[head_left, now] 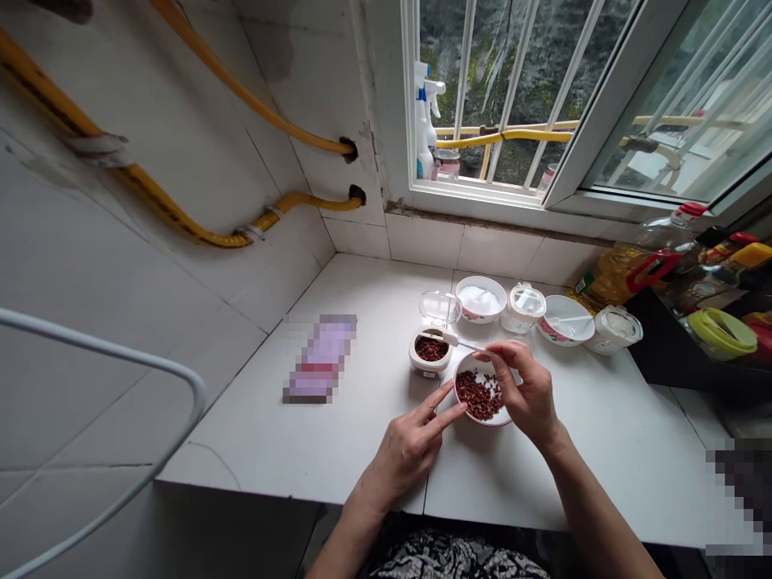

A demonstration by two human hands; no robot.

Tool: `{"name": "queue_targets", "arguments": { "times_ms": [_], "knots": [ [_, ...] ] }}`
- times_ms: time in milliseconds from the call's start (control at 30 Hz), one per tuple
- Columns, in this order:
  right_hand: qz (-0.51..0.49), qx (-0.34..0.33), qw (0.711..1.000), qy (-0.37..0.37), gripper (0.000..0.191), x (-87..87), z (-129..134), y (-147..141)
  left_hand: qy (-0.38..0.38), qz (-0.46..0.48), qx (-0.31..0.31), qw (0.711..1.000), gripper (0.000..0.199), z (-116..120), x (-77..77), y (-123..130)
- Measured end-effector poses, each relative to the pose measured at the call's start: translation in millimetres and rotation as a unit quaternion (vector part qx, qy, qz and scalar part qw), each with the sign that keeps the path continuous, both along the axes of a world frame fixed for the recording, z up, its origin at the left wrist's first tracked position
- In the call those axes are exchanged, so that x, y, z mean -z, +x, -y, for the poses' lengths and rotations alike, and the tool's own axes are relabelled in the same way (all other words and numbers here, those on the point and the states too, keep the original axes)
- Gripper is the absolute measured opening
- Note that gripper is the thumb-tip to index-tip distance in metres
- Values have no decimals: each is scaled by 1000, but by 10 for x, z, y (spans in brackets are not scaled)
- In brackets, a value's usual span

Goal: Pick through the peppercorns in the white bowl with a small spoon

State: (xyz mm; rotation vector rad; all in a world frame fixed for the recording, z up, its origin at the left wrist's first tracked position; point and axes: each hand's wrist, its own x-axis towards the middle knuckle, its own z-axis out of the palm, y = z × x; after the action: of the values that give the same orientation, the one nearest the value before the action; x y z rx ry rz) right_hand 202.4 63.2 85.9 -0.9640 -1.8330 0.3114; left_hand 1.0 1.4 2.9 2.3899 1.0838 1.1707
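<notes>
My right hand (526,390) is closed on the handle of a small white spoon (464,343). The spoon's far end reaches left over an opened jar (430,371) of dark red, peppercorn-like pieces, its clear lid (440,307) tipped back. Below that hand sits a white bowl (505,417) with a pink outside, part filled with the same red pieces (478,396). My left hand (410,445) has its fingertips on the bowl's left rim, two fingers showing and the others hidden. The right hand covers part of the bowl's right side.
Behind stand a bowl of white grains (481,299), a lidded jar (526,310), a bowl with a white spoon (565,322) and another jar (615,330). An oil bottle (624,269) and a dark rack of bottles are right. A blurred purple object (322,358) lies left.
</notes>
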Motion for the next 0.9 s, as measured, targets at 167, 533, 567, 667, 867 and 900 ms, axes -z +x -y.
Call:
{"name": "queue_targets", "arguments": {
  "times_ms": [167, 533, 567, 667, 867, 900],
  "knots": [
    [-55, 24, 991, -116, 8, -49, 11, 241, 10, 8, 7, 1000, 66, -4, -7, -3],
    [89, 3, 979, -184, 19, 92, -2, 295, -1, 8, 10, 1000, 64, -2, 17, -2],
    [84, 4, 977, -195, 20, 88, 2, 276, -1, 8, 9, 1000, 65, -3, 19, -2],
    [42, 12, 970, -240, 18, 44, 7, 272, 1, 8, 11, 1000, 66, -4, 21, -6],
    [-99, 8, 936, -339, 18, -21, -6, 326, -4, 6, 10, 1000, 64, 0, 18, -19],
    [-117, 5, 929, -350, 19, -18, -10, 326, -4, 6, 11, 1000, 64, 1, 17, -20]
  ]
}}
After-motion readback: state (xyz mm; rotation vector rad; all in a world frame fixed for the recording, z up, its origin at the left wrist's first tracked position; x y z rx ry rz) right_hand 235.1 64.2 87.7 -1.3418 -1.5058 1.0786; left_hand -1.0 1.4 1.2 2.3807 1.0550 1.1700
